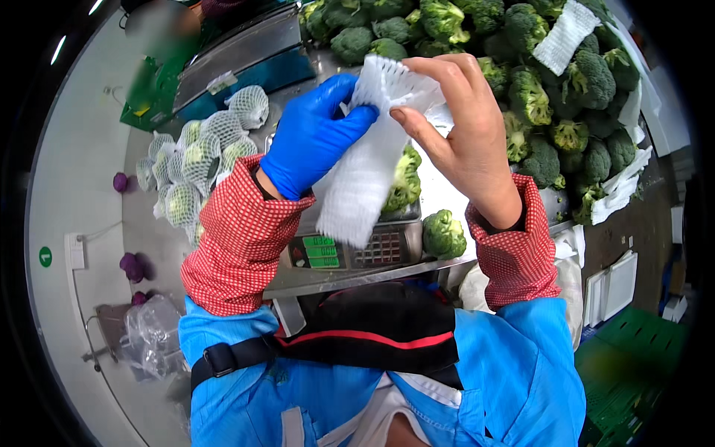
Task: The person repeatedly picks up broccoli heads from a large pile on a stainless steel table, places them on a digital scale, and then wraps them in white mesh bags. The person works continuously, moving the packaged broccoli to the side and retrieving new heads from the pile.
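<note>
My left hand, in a blue glove, grips a white foam net sleeve near its upper end. My bare right hand has its thumb and fingers on the spread mouth of that sleeve. The sleeve's lower end hangs over a digital scale with a lit green display. Behind the sleeve, a broccoli head lies on the scale, partly hidden. Another broccoli head sits just right of the scale, near the table's front edge.
Loose broccoli is piled at the back right, with a foam sleeve on top. Several netted heads lie on the left of the metal table. Green crates stand lower right. A person is at the upper left.
</note>
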{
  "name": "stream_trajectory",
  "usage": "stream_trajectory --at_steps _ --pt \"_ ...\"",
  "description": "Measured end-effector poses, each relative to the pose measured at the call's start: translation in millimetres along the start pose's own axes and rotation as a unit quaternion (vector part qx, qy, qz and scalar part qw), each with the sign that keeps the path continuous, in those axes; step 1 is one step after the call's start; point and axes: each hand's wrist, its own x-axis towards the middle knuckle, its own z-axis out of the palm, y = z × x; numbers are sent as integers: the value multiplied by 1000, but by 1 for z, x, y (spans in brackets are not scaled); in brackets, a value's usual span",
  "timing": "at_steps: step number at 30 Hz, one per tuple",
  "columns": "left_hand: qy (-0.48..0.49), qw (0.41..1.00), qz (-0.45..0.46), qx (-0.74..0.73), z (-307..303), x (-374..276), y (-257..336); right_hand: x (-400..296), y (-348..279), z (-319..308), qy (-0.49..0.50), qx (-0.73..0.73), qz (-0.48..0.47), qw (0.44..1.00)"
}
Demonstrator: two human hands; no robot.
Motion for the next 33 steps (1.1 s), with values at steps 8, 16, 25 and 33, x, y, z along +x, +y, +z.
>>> stream_trajectory --at_steps 8,16,25,33 --pt "-69 887 -268 -370 -14 -25 -21 -27 -12 42 -7 -26 38 999" --pt "-129 746 -210 -618 -15 -63 -78 -26 -47 36 -92 324 183 923" --pt "-82 923 -310 -212 39 -89 -84 -121 -29 27 -341 569 455 594" --pt "-96 955 -279 7 25 -112 -88 -170 23 3 -68 443 647 617"
